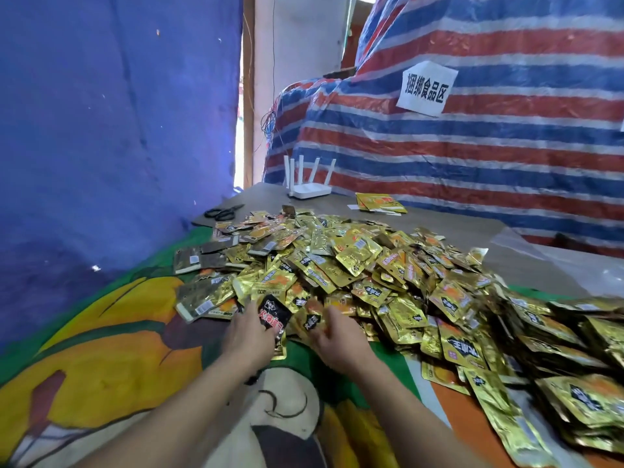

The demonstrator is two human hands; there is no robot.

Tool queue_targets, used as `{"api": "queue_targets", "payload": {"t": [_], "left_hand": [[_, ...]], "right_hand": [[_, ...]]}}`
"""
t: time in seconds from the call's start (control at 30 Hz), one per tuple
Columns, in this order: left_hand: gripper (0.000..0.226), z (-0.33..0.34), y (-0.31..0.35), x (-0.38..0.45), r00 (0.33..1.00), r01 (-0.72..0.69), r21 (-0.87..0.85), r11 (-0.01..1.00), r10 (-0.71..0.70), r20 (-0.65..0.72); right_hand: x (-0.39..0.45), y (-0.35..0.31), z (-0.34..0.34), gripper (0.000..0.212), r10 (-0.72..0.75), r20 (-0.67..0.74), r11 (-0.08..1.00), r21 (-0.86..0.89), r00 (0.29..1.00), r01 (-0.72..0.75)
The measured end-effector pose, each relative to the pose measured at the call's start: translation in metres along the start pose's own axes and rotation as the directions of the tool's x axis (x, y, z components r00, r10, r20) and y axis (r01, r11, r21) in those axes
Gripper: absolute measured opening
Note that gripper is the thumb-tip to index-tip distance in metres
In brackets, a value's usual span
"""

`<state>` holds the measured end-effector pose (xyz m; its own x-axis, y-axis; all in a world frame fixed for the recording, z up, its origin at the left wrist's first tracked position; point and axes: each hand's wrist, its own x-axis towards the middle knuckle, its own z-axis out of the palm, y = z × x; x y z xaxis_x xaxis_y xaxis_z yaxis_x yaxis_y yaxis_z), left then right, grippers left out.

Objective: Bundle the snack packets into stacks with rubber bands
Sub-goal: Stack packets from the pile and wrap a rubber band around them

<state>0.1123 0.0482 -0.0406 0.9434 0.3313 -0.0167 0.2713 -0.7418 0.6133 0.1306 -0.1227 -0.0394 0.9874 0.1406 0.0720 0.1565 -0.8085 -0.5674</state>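
A white paper sign is hanging in the upper right of the frame on a red, white and blue striped tarp, reading 捆绑食品区 in black characters. The gold snack packets are lying in a wide heap across the middle and right of the frame; they carry black labels with white characters, too blurred to read.

At lower centre the left hand is gripping a small stack of packets, its top one showing a black label with red and white lettering that cannot be read. The right hand is reaching into the near edge of the heap with fingers curled among the packets; motion blur is hiding whether it is pinching one.

The surface is lying partly under a colourful cartoon-print cloth at lower left. A white router with four antennas is standing at the far edge, black scissors are lying to its left, and a few separate packets are resting to its right. A blue sheet is filling the left of the frame.
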Motion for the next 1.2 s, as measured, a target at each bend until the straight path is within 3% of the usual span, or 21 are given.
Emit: {"api": "queue_targets", "payload": {"t": [0.07,0.2,0.3,0.37,0.47,0.57,0.73,0.83,0.97,1.0,1.07,1.13,1.2], "left_hand": [[0.068,-0.008,-0.015,-0.003,1.0,0.002,-0.012,1.0,-0.001,0.001],[0.09,-0.011,-0.028,-0.005,0.994,0.103,-0.228,0.968,-0.106,-0.001],[0.086,-0.008,-0.029,-0.002,0.991,0.132,-0.2,0.971,-0.134,0.002],[0.072,-0.008,-0.027,-0.004,0.995,0.097,-0.147,0.984,-0.098,0.004],[0.072,-0.01,-0.023,-0.01,0.998,0.059,-0.144,0.988,-0.061,-0.01],[0.075,-0.012,-0.022,-0.015,0.999,0.032,-0.154,0.988,-0.038,-0.035],[0.065,-0.02,-0.026,-0.023,1.0,-0.023,-0.314,0.949,0.017,-0.022],[0.037,-0.023,-0.027,-0.028,0.999,-0.047,-0.409,0.912,0.052,0.001],[0.023,-0.019,-0.017,-0.038,0.994,-0.071,-0.545,0.836,0.103,0.028],[0.022,-0.016,-0.014,-0.042,0.991,-0.077,-0.574,0.815,0.124,0.043],[0.021,-0.005,-0.009,-0.051,0.983,-0.079,-0.596,0.799,0.163,0.089],[0.023,0.006,-0.007,-0.061,0.975,-0.09,-0.574,0.814,0.191,0.117],[0.028,0.014,-0.008,-0.068,0.971,-0.098,-0.559,0.823,0.201,0.126]], "right_hand": [[-0.004,-0.002,0.008,0.022,-0.032,-0.016,0.99,-0.139,0.999,0.029],[-0.018,0.001,0.009,0.021,-0.085,-0.042,0.978,-0.194,0.995,0.076],[-0.025,0.002,0.006,0.018,-0.09,-0.11,0.983,-0.168,0.99,0.071],[-0.022,0.001,0.001,0.02,0.016,-0.132,0.994,-0.101,0.991,-0.03],[-0.011,-0.005,-0.003,0.04,0.241,0.018,0.967,-0.094,0.97,-0.239],[-0.005,-0.015,0.003,0.052,0.318,0.088,0.945,-0.114,0.944,-0.308],[-0.015,-0.013,-0.006,0.026,0.2,-0.052,0.964,-0.169,0.978,-0.206],[-0.027,0.002,-0.02,0.011,0.174,-0.106,0.984,-0.015,0.979,-0.177],[-0.053,0.019,-0.043,0.03,0.16,-0.155,0.97,0.208,0.975,-0.126],[-0.061,0.022,-0.047,0.036,0.127,-0.178,0.98,0.173,0.976,-0.097],[-0.075,0.028,-0.047,0.046,0.028,-0.174,0.994,-0.095,0.984,-0.045],[-0.083,0.028,-0.042,0.039,-0.049,-0.077,0.907,-0.42,0.996,0.012],[-0.085,0.027,-0.037,0.032,-0.06,-0.005,0.844,-0.534,0.998,0.048]]}}
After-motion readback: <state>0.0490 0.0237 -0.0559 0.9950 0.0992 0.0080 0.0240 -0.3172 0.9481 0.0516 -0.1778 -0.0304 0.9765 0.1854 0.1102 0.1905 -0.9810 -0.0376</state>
